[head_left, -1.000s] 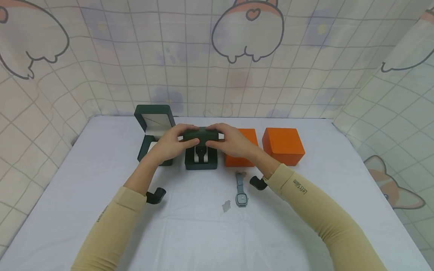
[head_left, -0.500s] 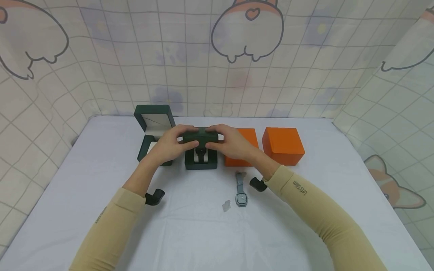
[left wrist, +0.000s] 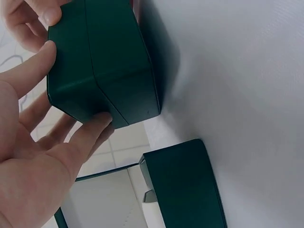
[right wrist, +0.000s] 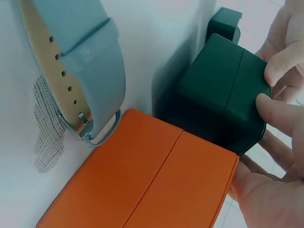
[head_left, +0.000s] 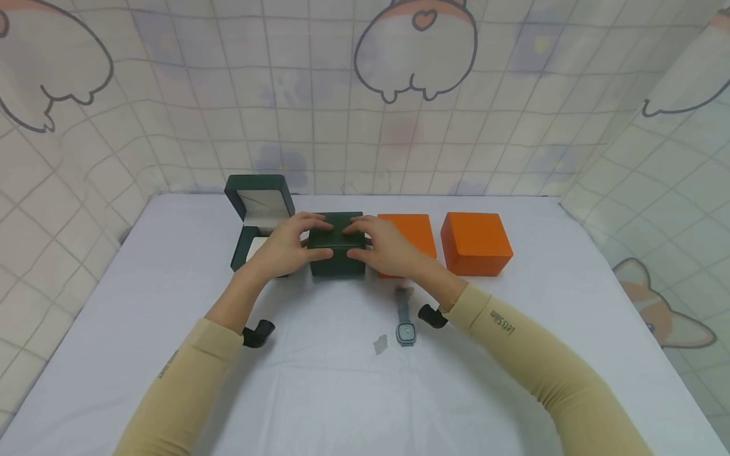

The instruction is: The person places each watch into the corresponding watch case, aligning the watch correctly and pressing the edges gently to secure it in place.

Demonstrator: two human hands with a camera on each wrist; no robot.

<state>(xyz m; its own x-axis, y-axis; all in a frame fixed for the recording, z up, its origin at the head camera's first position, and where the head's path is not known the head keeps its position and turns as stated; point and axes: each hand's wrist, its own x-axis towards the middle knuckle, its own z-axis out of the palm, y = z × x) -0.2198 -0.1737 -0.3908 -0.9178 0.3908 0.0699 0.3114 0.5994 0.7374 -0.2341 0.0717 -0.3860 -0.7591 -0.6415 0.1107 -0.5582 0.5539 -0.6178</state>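
Observation:
A dark green watch box [head_left: 338, 264] stands in the middle of the back row with its lid down, so its inside is hidden. My left hand [head_left: 287, 248] holds its left side, thumb on the front edge of the lid. From the other side my right hand [head_left: 389, 247] grips the same box, its thumb on the front too. Both wrist views show a thin seam round the green box [left wrist: 90, 57] where lid meets base. Nearer the front lies a wristwatch [head_left: 406, 332] with a light blue strap; that strap [right wrist: 97, 61] looms large in the right wrist view.
Left of my hands stands another green box [head_left: 259, 190], lid raised, with a pale lining. Two orange boxes [head_left: 412, 229] [head_left: 478, 246] stand to the right. A small grey patch [head_left: 380, 344] lies beside the watch. Behind the white table [head_left: 342, 405] hangs a patterned curtain [head_left: 336, 126].
The middle green box's lid has come down under both hands, covering the dark watch that showed inside. Its top now faces up. The other boxes and the blue watch stay put.

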